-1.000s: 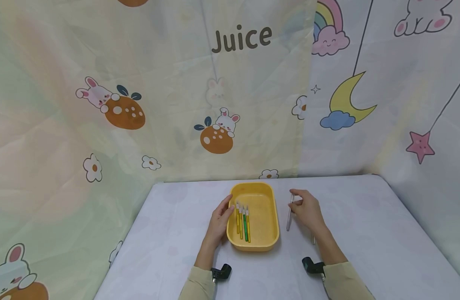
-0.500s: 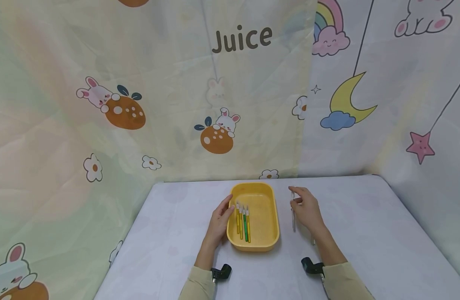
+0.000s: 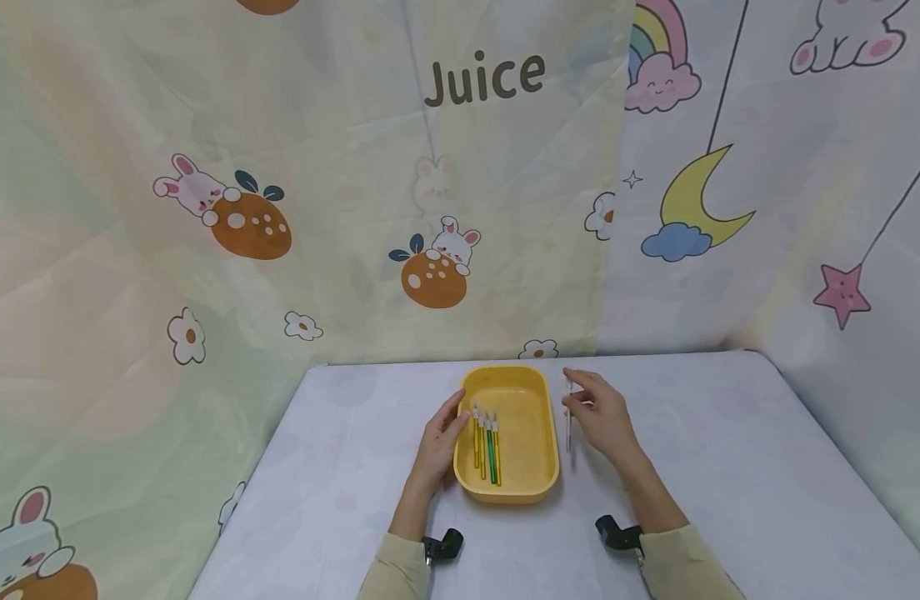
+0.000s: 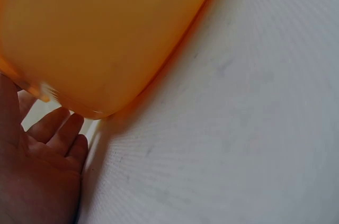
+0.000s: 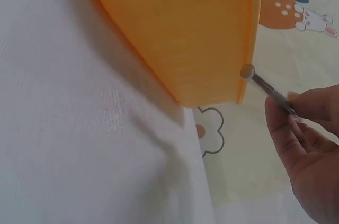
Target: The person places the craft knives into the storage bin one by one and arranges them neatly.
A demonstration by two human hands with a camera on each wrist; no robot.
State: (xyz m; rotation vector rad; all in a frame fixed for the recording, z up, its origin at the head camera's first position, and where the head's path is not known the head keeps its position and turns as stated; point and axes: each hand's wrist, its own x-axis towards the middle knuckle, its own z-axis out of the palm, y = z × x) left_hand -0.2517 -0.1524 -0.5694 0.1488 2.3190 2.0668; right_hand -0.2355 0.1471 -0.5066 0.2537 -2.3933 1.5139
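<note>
A yellow rectangular tray (image 3: pixel 527 442) stands on the white table. My left hand (image 3: pixel 432 450) grips its left side, thumb at the rim; the left wrist view shows the fingers curled against the tray's outer wall (image 4: pixel 111 33). Inside, several slim yellow and green pens (image 3: pixel 487 446) with pale tips lie side by side at the left. Just right of the tray, my right hand (image 3: pixel 601 417) pinches a slim silver pen (image 3: pixel 568 425) between thumb and fingers. In the right wrist view the pen's rounded end (image 5: pixel 248 71) appears in front of the tray's edge.
The white tablecloth (image 3: pixel 730 467) spreads around the tray, its far edge meeting a printed cloth backdrop (image 3: pixel 340 250). A black wrist camera (image 3: pixel 443 546) is strapped on the left wrist and another black camera (image 3: pixel 616 533) on the right.
My right hand shifts slightly right, then moves left toward the tray with the silver pen. The left hand and tray stay put. A thin object's end by the right forearm is no longer visible.
</note>
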